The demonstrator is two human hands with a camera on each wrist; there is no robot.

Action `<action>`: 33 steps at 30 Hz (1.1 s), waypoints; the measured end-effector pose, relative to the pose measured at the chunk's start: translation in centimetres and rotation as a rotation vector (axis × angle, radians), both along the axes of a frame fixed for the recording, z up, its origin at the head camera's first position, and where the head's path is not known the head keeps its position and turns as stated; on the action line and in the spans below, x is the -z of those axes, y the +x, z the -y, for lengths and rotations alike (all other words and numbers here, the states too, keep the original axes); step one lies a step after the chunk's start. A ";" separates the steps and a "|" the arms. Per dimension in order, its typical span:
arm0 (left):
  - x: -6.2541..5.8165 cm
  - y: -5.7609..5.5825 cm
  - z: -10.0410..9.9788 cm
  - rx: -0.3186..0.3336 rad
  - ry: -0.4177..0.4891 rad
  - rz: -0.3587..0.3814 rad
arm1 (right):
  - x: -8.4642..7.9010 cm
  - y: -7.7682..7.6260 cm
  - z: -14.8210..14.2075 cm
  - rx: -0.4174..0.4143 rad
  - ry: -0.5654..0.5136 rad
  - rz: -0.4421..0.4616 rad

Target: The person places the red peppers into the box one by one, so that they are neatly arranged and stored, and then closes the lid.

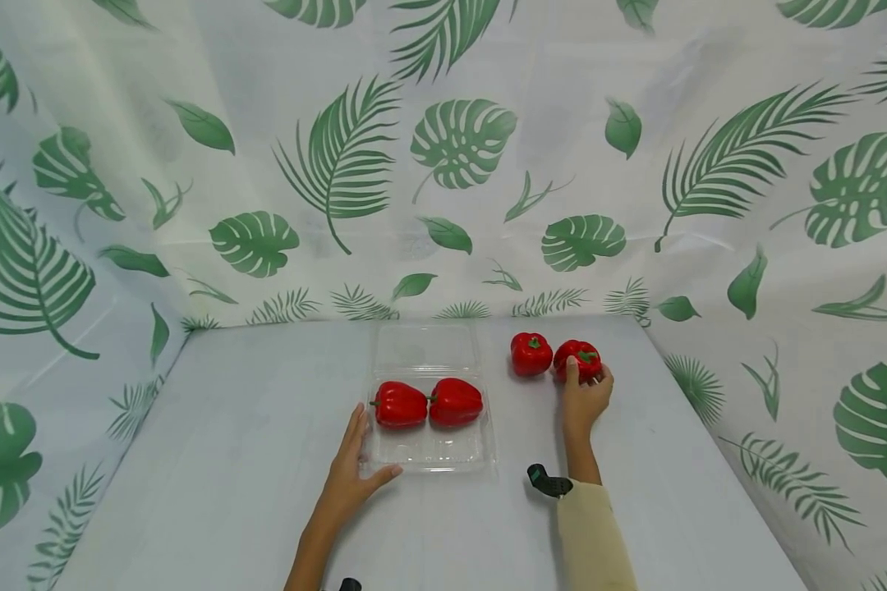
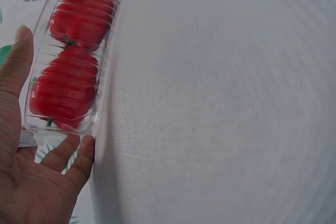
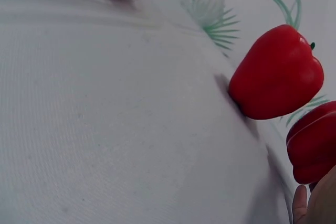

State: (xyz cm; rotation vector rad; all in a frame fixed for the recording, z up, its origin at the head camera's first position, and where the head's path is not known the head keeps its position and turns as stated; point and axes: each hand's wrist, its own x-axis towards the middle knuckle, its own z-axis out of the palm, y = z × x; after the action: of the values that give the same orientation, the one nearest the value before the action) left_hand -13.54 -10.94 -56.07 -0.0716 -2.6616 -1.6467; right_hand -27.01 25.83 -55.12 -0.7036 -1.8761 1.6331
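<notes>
A clear plastic clamshell box (image 1: 425, 455) lies with its lid (image 1: 425, 349) folded back. Two red bell peppers lie on their sides in it, a left one (image 1: 401, 405) and a right one (image 1: 456, 402). My left hand (image 1: 343, 484) is at the box's front left corner, its fingers extended along the left side and the thumb spread along the front edge. To the right of the box, my right hand (image 1: 585, 402) grips a red bell pepper (image 1: 576, 355) with the thumb in front and fingers at its right. Another red bell pepper (image 3: 278, 74) stands beside it on the left.
Everything lies on a white table (image 1: 214, 460). A white sheet printed with green leaves (image 1: 532, 66) hangs behind and at both sides. Black wrist camera mounts show by the right sleeve (image 1: 549, 482) and at the lower edge near the left wrist.
</notes>
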 end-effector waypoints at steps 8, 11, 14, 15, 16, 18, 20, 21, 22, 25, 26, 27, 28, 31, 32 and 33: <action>0.1 0.0 0.0 0.000 -0.011 -0.012 | -2.0 1.4 -0.3 0.071 -0.261 -0.141; 0.0 0.0 0.0 0.001 -0.008 -0.014 | -3.1 1.8 -0.3 0.053 -0.405 -0.244; 0.0 0.0 0.0 0.001 -0.004 -0.011 | -4.1 2.1 -0.2 0.029 -0.542 -0.366; 0.0 0.0 0.0 0.002 -0.001 -0.009 | -4.3 2.2 -0.1 0.025 -0.582 -0.397; 0.0 0.0 0.0 0.002 -0.001 -0.007 | -4.6 2.3 -0.1 0.018 -0.624 -0.432; 0.0 0.0 0.0 0.001 0.002 -0.005 | -5.0 2.5 0.0 -0.005 -0.695 -0.484; 0.0 0.0 -0.1 -0.001 0.004 -0.004 | -5.2 2.7 0.1 -0.044 -0.726 -0.504; 0.0 0.0 -0.1 -0.003 0.003 -0.004 | -5.3 2.8 0.1 -0.069 -0.728 -0.510; 0.0 0.0 -0.1 -0.005 0.005 -0.003 | -5.4 3.0 0.2 -0.097 -0.731 -0.516; 0.1 0.1 -0.1 -0.010 0.002 -0.001 | -5.4 3.5 0.5 -0.173 -0.707 -0.522; 0.2 0.1 -0.1 -0.010 0.002 -0.003 | -5.4 3.7 0.6 -0.193 -0.701 -0.519; 0.2 0.1 -0.1 -0.009 0.006 -0.005 | -5.4 3.8 0.7 -0.211 -0.687 -0.512; 0.2 0.1 -0.1 -0.008 0.007 -0.007 | -5.3 4.0 0.8 -0.229 -0.670 -0.497; 0.1 0.1 0.0 0.001 0.012 -0.024 | -5.2 4.4 1.3 -0.286 -0.587 -0.426; 0.1 0.1 0.0 0.003 0.014 -0.030 | -5.2 4.5 1.5 -0.305 -0.555 -0.399; 0.1 0.1 0.0 0.003 0.017 -0.032 | -5.1 4.6 1.7 -0.325 -0.530 -0.381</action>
State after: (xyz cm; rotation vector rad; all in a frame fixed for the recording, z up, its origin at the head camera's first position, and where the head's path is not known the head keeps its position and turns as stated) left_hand -13.42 -10.97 -56.16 -0.1017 -2.6257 -1.6539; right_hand -22.42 24.11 -49.97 -0.2536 -1.3396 2.3232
